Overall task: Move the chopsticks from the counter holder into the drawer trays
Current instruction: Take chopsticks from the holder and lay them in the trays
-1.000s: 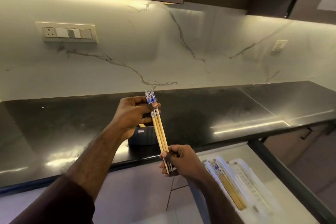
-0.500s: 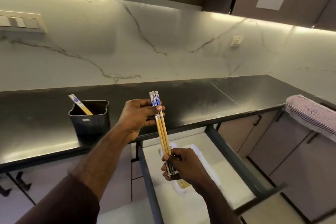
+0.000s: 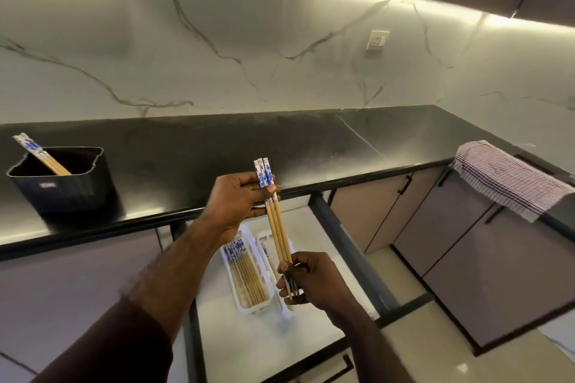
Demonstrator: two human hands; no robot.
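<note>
A small bundle of bamboo chopsticks with blue-and-white tops is held between both hands over the open drawer. My left hand grips the patterned top end; my right hand pinches the thin tips. Below them, a white tray in the drawer holds several chopsticks, and a second white tray lies to its right, partly hidden by my right hand. The black holder stands on the counter at the left with a few chopsticks leaning in it.
The black counter runs along a marble wall. A striped cloth hangs over the counter's right corner. Closed cabinet doors stand right of the drawer. The drawer's dark frame sticks out toward me.
The view has swung right and down, so the holder now sits far left and the drawer trays show below my hands. Both hands keep the same hold on the bundle.
</note>
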